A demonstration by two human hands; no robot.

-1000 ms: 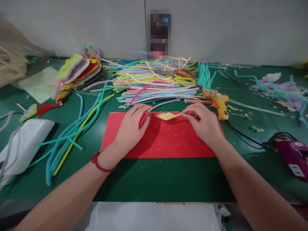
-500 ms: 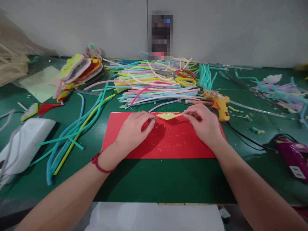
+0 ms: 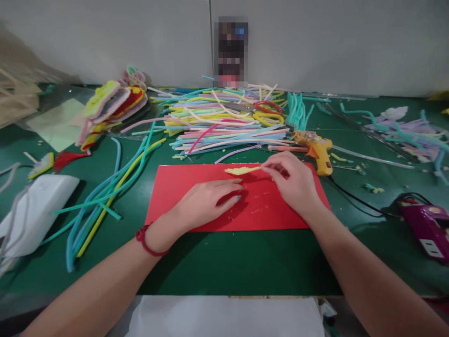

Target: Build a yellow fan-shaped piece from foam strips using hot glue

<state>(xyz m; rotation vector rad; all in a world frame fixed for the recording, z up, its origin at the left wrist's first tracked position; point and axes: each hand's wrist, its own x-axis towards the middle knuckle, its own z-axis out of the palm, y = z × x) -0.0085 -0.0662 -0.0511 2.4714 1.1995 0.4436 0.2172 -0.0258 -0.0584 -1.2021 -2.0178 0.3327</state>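
A small pale-yellow piece made of pipe cleaners (image 3: 238, 171) is held over the far part of a red board (image 3: 196, 224). Its thin right end is pinched between the thumb and fingers of my right hand (image 3: 293, 180). My left hand (image 3: 208, 201), with a red cord bracelet at the wrist, is in front of the piece and apart from it. The left thumb and fingers are spread, with nothing between them. Tiny pale scraps lie on the board between the hands.
A heap of coloured pipe cleaners (image 3: 231, 133) lies behind the board, with scissors (image 3: 268, 112) on top. A yellow glue gun (image 3: 321, 157) sits right, its cable leading toward a purple power strip (image 3: 424, 229). Loose pipe cleaners (image 3: 105, 201) and a white device (image 3: 42, 210) are left.
My left hand has come away from the yellow piece, moving right and nearer me, its fingers apart. My right hand keeps its pinch; the piece now looks flatter, seen more edge-on.
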